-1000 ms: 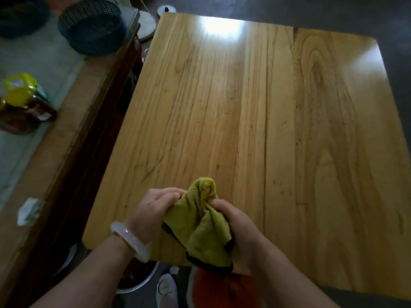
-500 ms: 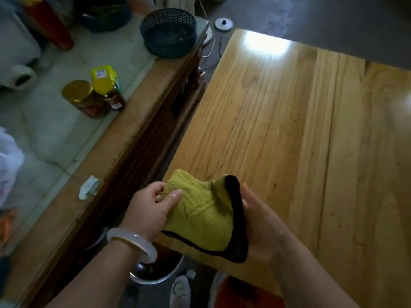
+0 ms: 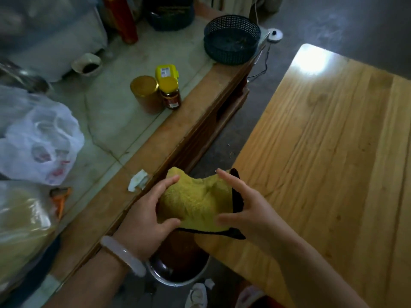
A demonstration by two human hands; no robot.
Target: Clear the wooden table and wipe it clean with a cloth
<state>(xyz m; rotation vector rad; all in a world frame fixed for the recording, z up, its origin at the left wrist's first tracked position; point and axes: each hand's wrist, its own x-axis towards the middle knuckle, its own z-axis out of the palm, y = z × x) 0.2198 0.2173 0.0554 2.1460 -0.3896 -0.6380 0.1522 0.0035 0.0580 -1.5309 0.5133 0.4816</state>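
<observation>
A dark blue mesh plastic basket point(image 3: 232, 40) sat at the sideboard's end; a gold-lidded jar point(image 3: 145, 94) touched a yellow-capped sauce jar point(image 3: 170, 93); a white plastic bag point(image 3: 42, 144) lay apart.

The cloth point(image 3: 195, 203) is a fuzzy yellow-green terry, matt, edged with a black stitched border. The wooden surface point(image 3: 329, 152) is pale planked timber with clear grain, smooth and lightly glossy, throwing back a bright glare at its far corner. The bangle point(image 3: 123, 255) on the left wrist looks like polished translucent stone or glass, milky and shiny. The side counter point(image 3: 142, 156) has a darker varnished wood rim around a matt grey-green stone-like top. On it, the basket point(image 3: 232, 40) is dark perforated plastic, the bag point(image 3: 42, 143) thin translucent crinkled plastic, and the jar point(image 3: 145, 94) carries a glossy gold metal lid
</observation>
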